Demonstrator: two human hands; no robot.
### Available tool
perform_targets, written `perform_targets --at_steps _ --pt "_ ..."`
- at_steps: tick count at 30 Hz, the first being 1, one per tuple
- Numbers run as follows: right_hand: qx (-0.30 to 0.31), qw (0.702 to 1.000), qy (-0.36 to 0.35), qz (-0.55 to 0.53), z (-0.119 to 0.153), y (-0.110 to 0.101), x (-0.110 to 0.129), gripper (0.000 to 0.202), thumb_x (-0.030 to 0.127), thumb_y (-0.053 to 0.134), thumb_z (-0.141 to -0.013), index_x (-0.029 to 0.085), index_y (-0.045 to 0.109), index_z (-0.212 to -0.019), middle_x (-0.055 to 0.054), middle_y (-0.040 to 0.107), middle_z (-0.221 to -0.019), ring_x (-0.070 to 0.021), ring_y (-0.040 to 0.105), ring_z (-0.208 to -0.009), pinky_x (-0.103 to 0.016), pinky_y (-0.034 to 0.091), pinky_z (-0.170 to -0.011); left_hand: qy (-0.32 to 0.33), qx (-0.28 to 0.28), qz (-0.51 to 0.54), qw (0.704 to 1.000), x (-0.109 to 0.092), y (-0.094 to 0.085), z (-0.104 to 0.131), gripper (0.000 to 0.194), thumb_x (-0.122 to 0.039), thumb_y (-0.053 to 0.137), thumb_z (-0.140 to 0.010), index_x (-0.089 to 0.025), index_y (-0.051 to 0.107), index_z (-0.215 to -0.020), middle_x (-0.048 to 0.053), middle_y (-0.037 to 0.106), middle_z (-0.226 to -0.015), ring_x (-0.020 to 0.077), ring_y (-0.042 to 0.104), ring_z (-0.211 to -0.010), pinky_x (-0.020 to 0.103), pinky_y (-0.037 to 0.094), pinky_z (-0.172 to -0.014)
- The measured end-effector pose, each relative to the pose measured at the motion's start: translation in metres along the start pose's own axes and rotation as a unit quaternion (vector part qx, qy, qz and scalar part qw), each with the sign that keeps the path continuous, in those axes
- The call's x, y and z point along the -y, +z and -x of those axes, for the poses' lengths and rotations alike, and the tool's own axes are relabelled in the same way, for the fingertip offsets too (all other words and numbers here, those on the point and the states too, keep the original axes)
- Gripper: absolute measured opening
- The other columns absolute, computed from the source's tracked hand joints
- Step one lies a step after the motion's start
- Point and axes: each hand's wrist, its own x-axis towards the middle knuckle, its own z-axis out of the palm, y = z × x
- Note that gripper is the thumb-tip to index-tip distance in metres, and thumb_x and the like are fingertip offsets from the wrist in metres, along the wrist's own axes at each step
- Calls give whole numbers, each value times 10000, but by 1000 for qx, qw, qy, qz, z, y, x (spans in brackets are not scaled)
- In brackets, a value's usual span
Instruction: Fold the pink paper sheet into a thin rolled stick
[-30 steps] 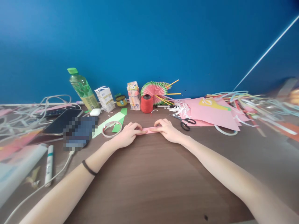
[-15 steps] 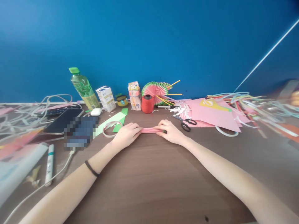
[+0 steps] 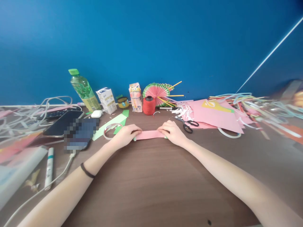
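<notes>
A folded strip of pink paper point(image 3: 151, 135) with green at its ends lies across the middle of the desk, held between my hands. My left hand point(image 3: 125, 135) is closed, pinching the strip's left end. On the other end, my right hand point(image 3: 172, 132) presses with its fingers bent and together. Just left of my left hand lies a pale ring-shaped roll point(image 3: 108, 135) beside light green paper strips point(image 3: 111, 124). Black-handled scissors point(image 3: 190, 124) rest a little beyond my right hand. My fingers hide both ends of the strip in part.
Along the blue wall stand a green bottle point(image 3: 84, 91), a white carton point(image 3: 107, 100), a decorated carton point(image 3: 136, 99), a red thread spool point(image 3: 149, 106) and a pleated paper fan point(image 3: 157, 91). Pink paper sheets point(image 3: 210, 115) lie at right. Phones, cables and a marker point(image 3: 49, 168) crowd the left.
The pink strip looked narrow and stacked with fold lines; now a wider, flat pink face shows, with green at its ends. My left hand has shifted slightly left.
</notes>
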Motion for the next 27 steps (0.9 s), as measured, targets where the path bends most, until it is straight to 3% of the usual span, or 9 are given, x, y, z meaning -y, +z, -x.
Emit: perform_targets --at_steps 6,10,15,20,23,27 --pt "5 994 5 -106 -2 0 -4 152 224 500 -839 182 645 -820 -28 582 -754 -150 489 -764 -275 357 -745 1 17 -13 1000 1 -4 1 247 -323 402 -817 -209 618 -855 -6 621 -896 134 549 -833 235 390 -777" --pt "19 985 46 -167 -2 -2 -3 123 214 528 -807 174 643 -825 -14 570 -763 -120 507 -692 -240 380 -685 -11 14 -18 1000 0 -7 2 237 -329 413 -811 -212 618 -836 -10 622 -889 135 548 -828 235 386 -767" --pt "37 975 93 -199 -3 -4 -3 110 230 564 -768 171 642 -820 -6 592 -800 -102 506 -644 -225 381 -634 -16 53 -11 998 3 -10 1 222 -304 431 -800 -207 612 -885 -2 620 -920 133 546 -836 228 386 -773" --pt "128 943 129 -278 -7 -16 -8 158 258 578 -746 145 630 -843 -14 614 -754 -123 550 -671 -224 413 -620 -30 57 -7 998 0 -14 1 210 -288 443 -790 -201 616 -869 -3 624 -918 134 548 -835 220 387 -767" --pt "175 927 125 -307 -9 -25 -11 203 250 589 -735 135 623 -898 -34 637 -830 -138 580 -742 -239 438 -686 -41 55 -17 998 -5 -16 2 191 -279 457 -780 -200 622 -835 -11 630 -878 130 555 -794 219 389 -744" --pt "169 943 110 -263 -9 -28 -10 165 226 571 -750 137 626 -878 -32 640 -810 -135 583 -714 -247 443 -690 -61 53 -40 996 -9 -17 2 156 -263 486 -758 -193 622 -784 -14 628 -818 121 559 -737 213 392 -690"
